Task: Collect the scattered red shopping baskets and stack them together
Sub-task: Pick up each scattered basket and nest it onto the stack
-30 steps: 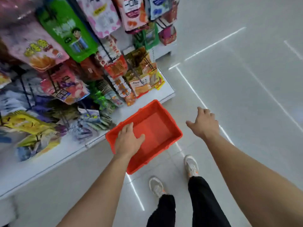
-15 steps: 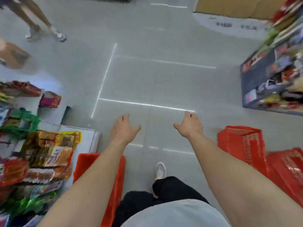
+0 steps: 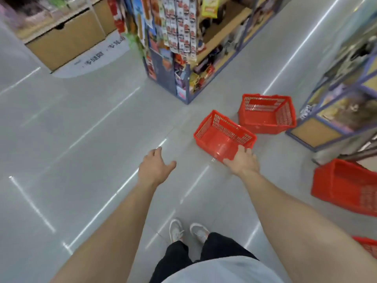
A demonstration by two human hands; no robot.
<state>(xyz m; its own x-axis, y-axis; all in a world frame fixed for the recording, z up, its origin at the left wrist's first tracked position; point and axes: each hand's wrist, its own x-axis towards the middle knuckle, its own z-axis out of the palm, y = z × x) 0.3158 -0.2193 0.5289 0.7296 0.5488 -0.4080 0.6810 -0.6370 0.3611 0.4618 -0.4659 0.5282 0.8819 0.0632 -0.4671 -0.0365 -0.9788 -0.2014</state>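
My feed was bright and evenly lit from overhead; the glossy floor (image 3: 85, 152) threw back long white streaks of glare. Shadows were faint. The shelves (image 3: 183, 37) blurred and bowed toward the wide-angle edges.

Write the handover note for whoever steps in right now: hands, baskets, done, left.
Left hand: open, empty, over bare floor.
Right hand: fingers spread on the near rim of the nearest basket; a closed grip is not visible.
Baskets: second basket just beyond it by the shelf unit; third basket tipped at the right; a fourth red corner shows at the lower right edge. All lie apart on the floor.
Done: nothing stacked in view.
Left: take the nearest basket, nest it with the others, gather the rest.
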